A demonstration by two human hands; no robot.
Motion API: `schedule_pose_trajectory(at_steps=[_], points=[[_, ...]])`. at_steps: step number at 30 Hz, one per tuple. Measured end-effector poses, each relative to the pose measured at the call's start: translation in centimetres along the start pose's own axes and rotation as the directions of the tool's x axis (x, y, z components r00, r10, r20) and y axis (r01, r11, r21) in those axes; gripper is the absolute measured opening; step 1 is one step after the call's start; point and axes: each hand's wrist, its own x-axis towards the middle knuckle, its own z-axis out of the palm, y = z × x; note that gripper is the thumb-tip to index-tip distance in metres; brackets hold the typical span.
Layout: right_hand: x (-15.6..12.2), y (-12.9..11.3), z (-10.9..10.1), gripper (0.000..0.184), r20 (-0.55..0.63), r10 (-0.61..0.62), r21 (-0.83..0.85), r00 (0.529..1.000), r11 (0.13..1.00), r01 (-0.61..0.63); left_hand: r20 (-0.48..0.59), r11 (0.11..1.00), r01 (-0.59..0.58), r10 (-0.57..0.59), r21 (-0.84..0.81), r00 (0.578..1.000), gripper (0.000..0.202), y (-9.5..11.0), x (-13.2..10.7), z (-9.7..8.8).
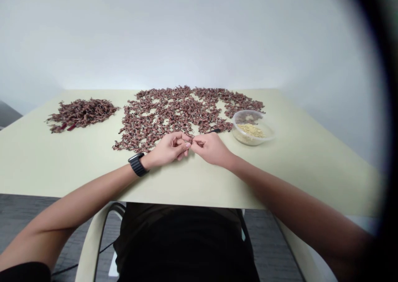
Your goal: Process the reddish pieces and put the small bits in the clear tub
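I am logging the left hand (169,147) and right hand (210,149) pinching one small reddish-brown piece (190,139) between them, at the near edge of the large spread (177,114) on the pale table (77,161).

1. Blk smartwatch (138,164) at 8 o'clock on L wrist: dark case, chunky segmented band.
2. Blk top (183,240) at 6 o'clock, plain, matte-looking fabric.
3. Blk sleeve (25,272) at 8 o'clock, cut off by frame edge, ends on upper arm.
4. L hand (168,148) & R hand (211,148) near centre, both bare, short nails.
5. R forearm (295,195) at 4 o'clock, bare, no watch or band.
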Motion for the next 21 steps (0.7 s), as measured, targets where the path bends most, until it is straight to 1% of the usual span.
schedule_pose_trajectory(at_steps=[1,2,3,4,6,7,8,9,10,11,12,13,14,15,16,17,18,19,21], points=[[0.1,-0.2,0.0,0.033,0.013,0.064,0.094,0.998,0.993,-0.065,-0.006,1.000,-0.005,0.005,0.008,1.000,0.035,0.0,0.0,0.0],[0.2,-0.3,0.0,0.030,0.048,0.138,0.207,0.989,0.968,-0.145,-0.011,1.000,-0.010,0.010,0.019,1.000,0.035,0.1,-0.1,0.1],[0.2,-0.5,0.0,0.027,0.106,0.214,0.335,0.971,0.912,-0.238,-0.015,0.999,-0.016,0.016,0.032,1.000,0.034,0.1,-0.1,0.1],[0.3,-0.6,0.0,0.024,0.182,0.284,0.464,0.941,0.819,-0.337,-0.018,0.999,-0.022,0.022,0.045,1.000,0.034,0.2,-0.2,0.1],[0.6,-0.6,-0.2,0.018,0.358,0.368,0.655,0.858,0.556,-0.512,-0.024,0.997,-0.032,0.033,0.065,0.999,0.033,0.3,-0.2,0.2],[0.8,-0.6,-0.3,0.017,0.440,0.376,0.698,0.816,0.429,-0.574,-0.027,0.997,-0.035,0.037,0.071,0.999,0.033,0.3,-0.2,0.2],[0.9,-0.6,-0.5,0.016,0.509,0.368,0.711,0.779,0.331,-0.621,-0.029,0.996,-0.038,0.040,0.075,0.999,0.034,0.2,-0.2,0.2],[1.0,-0.6,-0.6,0.016,0.557,0.354,0.709,0.751,0.268,-0.652,-0.032,0.996,-0.039,0.042,0.078,0.999,0.034,0.2,-0.2,0.2],[1.1,-0.5,-0.7,0.016,0.587,0.340,0.702,0.735,0.239,-0.671,-0.033,0.996,-0.037,0.039,0.078,0.999,0.034,0.2,-0.2,0.1],[1.2,-0.5,-0.8,0.016,0.593,0.332,0.697,0.734,0.246,-0.674,-0.035,0.997,-0.031,0.034,0.074,0.999,0.035,0.2,-0.1,0.1],[1.1,-0.5,-0.8,0.015,0.567,0.335,0.695,0.752,0.295,-0.656,-0.038,0.998,-0.023,0.026,0.066,0.999,0.035,0.2,-0.1,0.1],[1.0,-0.4,-0.7,0.016,0.505,0.346,0.686,0.791,0.395,-0.611,-0.042,0.998,-0.015,0.017,0.055,0.999,0.035,0.2,-0.1,0.0],[0.9,-0.4,-0.6,0.017,0.401,0.350,0.651,0.846,0.541,-0.532,-0.046,0.999,-0.008,0.010,0.043,0.999,0.035,0.2,0.0,0.0],[0.7,-0.4,-0.6,0.020,0.269,0.326,0.564,0.906,0.710,-0.422,-0.050,0.999,-0.004,0.006,0.031,0.999,0.035,0.2,0.0,0.0],[0.6,-0.4,-0.5,0.023,0.137,0.257,0.420,0.957,0.860,-0.291,-0.053,1.000,-0.003,0.004,0.021,0.999,0.035,0.3,0.0,-0.1],[0.4,-0.3,-0.4,0.026,0.036,0.155,0.243,0.987,0.957,-0.159,-0.055,1.000,-0.001,0.002,0.013,0.998,0.036,0.3,0.0,-0.1],[0.2,-0.3,-0.4,0.027,-0.016,0.046,0.068,0.999,0.997,-0.045,-0.056,1.000,0.000,0.001,0.007,0.998,0.036,0.4,0.0,-0.1],[0.1,-0.2,-0.4,0.028,-0.027,-0.044,-0.077,0.999,0.996,0.042,-0.057,1.000,0.001,-0.001,0.002,0.998,0.036,0.4,0.0,-0.1],[-0.1,0.0,-0.5,0.026,0.015,-0.146,-0.276,0.989,0.950,0.145,-0.056,1.000,0.003,-0.003,-0.004,0.998,0.036,0.5,0.0,-0.1]])
